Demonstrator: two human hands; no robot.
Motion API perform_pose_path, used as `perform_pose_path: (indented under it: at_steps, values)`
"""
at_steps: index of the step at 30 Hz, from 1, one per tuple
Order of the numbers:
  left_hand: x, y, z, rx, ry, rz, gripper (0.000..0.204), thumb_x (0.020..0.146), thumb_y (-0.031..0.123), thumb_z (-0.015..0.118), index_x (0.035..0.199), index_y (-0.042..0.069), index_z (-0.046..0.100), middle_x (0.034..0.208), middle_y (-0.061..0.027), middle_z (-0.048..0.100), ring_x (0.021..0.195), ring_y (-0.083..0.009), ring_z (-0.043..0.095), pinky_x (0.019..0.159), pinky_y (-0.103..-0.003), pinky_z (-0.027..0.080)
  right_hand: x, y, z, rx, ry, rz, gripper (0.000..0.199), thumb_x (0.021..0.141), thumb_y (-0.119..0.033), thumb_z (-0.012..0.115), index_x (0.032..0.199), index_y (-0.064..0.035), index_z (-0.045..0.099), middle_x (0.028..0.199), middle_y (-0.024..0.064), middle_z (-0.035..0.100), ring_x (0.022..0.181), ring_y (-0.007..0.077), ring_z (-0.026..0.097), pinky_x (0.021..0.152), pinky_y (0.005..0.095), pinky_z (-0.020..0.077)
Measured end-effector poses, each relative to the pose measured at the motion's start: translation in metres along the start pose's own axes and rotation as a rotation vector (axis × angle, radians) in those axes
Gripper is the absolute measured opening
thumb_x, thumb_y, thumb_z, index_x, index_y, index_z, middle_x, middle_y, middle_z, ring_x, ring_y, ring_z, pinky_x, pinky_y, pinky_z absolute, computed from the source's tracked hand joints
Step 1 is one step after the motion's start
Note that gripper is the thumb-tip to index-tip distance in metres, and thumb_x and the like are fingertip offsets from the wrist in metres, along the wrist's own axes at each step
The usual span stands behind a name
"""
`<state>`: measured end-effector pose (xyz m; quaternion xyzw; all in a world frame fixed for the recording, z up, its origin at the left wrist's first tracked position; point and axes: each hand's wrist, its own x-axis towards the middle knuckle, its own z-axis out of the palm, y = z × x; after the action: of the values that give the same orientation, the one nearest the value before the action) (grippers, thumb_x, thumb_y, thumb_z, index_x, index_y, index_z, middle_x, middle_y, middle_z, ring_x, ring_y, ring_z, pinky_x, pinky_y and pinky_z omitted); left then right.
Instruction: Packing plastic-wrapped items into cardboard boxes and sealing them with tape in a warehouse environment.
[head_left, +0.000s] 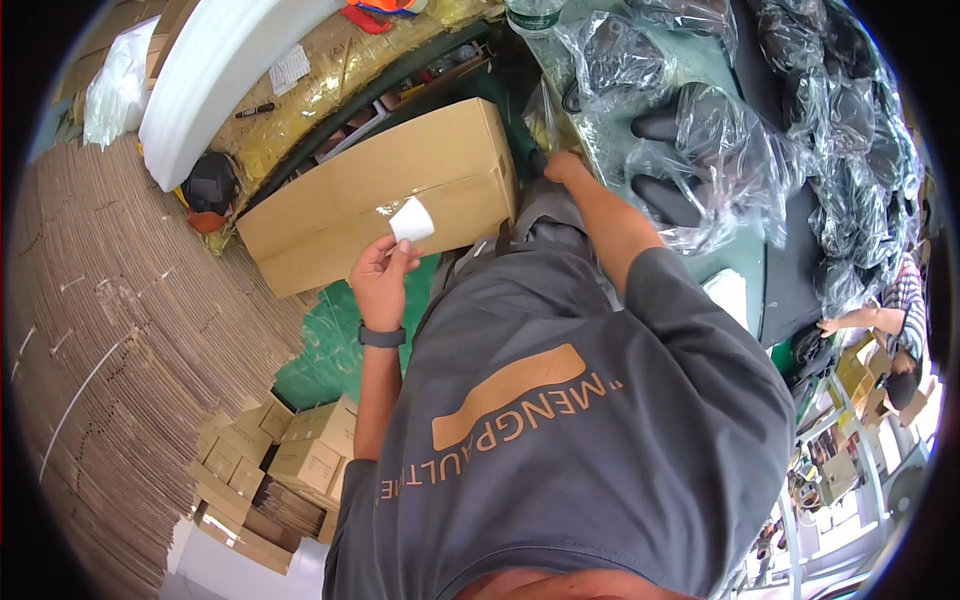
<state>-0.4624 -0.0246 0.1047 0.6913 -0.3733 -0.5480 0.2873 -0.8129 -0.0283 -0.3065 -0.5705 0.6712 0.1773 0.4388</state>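
My left hand [382, 276], with a dark band at the wrist, pinches a small white paper label [411, 222] between thumb and fingers. The label is held over the side of a long brown cardboard box [375, 185], close to its taped seam. On the right, my right hand [566, 168] is closed beside the table edge, past the box's right end. A small dark thing shows at its fingers, too hidden to name.
Black parts in clear plastic bags [715, 140] cover the green table [590, 130] at right. Tall stacks of flattened cardboard [120, 300] stand at left, with closed cartons [310, 450] below. A workbench [330, 60] carries a marker [255, 110]. Another person [905, 310] works far right.
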Motion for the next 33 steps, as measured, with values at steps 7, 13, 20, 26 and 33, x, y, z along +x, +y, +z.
perform_pose_path:
  at_steps: [7, 13, 20, 26, 33]
  values:
    - [-0.004, 0.034, 0.054, 0.477, -0.085, 0.66, 0.019, 0.093, -0.003, 0.075, 0.111, 0.0, 0.08, 0.123, -0.0134, 0.078, 0.11, -0.0263, 0.076, 0.094, -0.035, 0.06, -0.227, -0.128, -0.187, 1.44, -0.209, -0.14, 0.06, 0.105, -0.051, 0.065, 0.136, 0.0006, 0.066, 0.127, 0.0158, 0.075, 0.113, 0.0317, 0.075, 0.094, 0.0439, 0.0609]
    - [0.028, 0.029, 0.09, 0.645, -0.428, 0.978, 0.022, 0.089, -0.005, 0.075, 0.11, 0.0, 0.079, 0.127, -0.0126, 0.076, 0.111, -0.0306, 0.075, 0.094, -0.038, 0.061, -0.25, -0.108, -0.182, 1.656, -0.535, -0.37, 0.027, 0.108, -0.025, 0.069, 0.12, -0.001, 0.073, 0.112, 0.0084, 0.077, 0.103, 0.0172, 0.076, 0.088, 0.0336, 0.0627]
    - [0.026, 0.012, 0.087, 0.828, -0.262, 0.778, 0.045, 0.089, 0.007, 0.078, 0.134, 0.006, 0.071, 0.142, -0.0119, 0.069, 0.123, -0.0342, 0.069, 0.098, -0.042, 0.06, -0.166, -0.089, -0.136, 1.806, -0.113, -0.124, 0.019, 0.104, -0.022, 0.074, 0.113, -0.0058, 0.071, 0.107, 0.0046, 0.076, 0.1, 0.0159, 0.073, 0.093, 0.0337, 0.0585]
    - [0.009, -0.039, 0.064, 0.945, -0.347, 0.591, 0.053, 0.09, 0.013, 0.08, 0.141, 0.008, 0.067, 0.143, -0.0136, 0.068, 0.127, -0.0347, 0.067, 0.103, -0.042, 0.057, -0.018, -0.089, -0.105, 1.857, -0.059, -0.013, 0.035, 0.097, -0.035, 0.083, 0.116, -0.0094, 0.069, 0.111, 0.0035, 0.074, 0.105, 0.0179, 0.069, 0.094, 0.0407, 0.055]
    - [0.007, -0.068, 0.041, 0.888, -0.409, 0.469, 0.052, 0.09, 0.015, 0.082, 0.14, 0.007, 0.068, 0.141, -0.0158, 0.069, 0.127, -0.0363, 0.068, 0.105, -0.042, 0.056, 0.044, -0.106, -0.065, 1.577, 0.128, 0.033, 0.075, 0.094, -0.042, 0.085, 0.15, -0.0002, 0.057, 0.131, 0.0116, 0.073, 0.121, 0.0232, 0.067, 0.102, 0.0366, 0.0537]
